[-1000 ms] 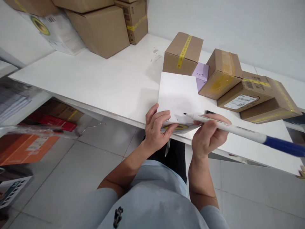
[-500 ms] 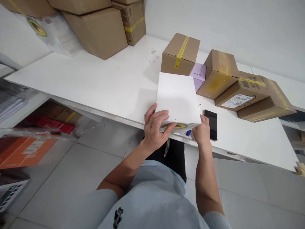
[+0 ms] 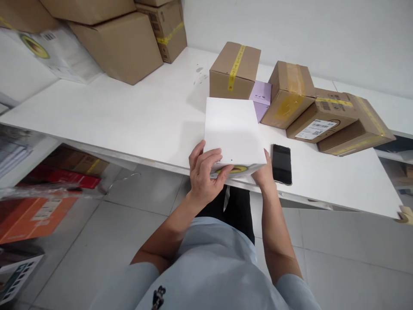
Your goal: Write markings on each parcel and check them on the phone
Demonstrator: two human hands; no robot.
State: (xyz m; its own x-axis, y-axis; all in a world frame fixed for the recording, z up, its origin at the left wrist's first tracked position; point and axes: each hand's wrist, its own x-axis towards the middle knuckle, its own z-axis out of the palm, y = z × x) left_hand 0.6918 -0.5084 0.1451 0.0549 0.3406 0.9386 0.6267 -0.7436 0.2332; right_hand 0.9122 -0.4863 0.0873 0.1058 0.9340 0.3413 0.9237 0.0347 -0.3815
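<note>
A white box (image 3: 232,125) with an avocado picture on its front face sits near the table's front edge. My left hand (image 3: 206,172) grips its front left corner, with the thumb across the front face and the fingers on the top and left side. Against the lower right side of the box is my right hand (image 3: 264,171). Most of its fingers are hidden by the box, so what they hold is out of sight. Just right of that hand, a black phone (image 3: 282,164) lies flat on the white table (image 3: 155,116).
Behind the white box stand a taped brown carton (image 3: 234,69) and a lilac box (image 3: 261,92). Several more cartons (image 3: 292,94) line the right back. Larger cartons (image 3: 122,47) are stacked at the back left. An orange box (image 3: 35,215) is low on the left.
The view has shifted slightly. My right hand has drawn in closer to the box's right side, away from the phone. The small blue item beside it is now hidden.
</note>
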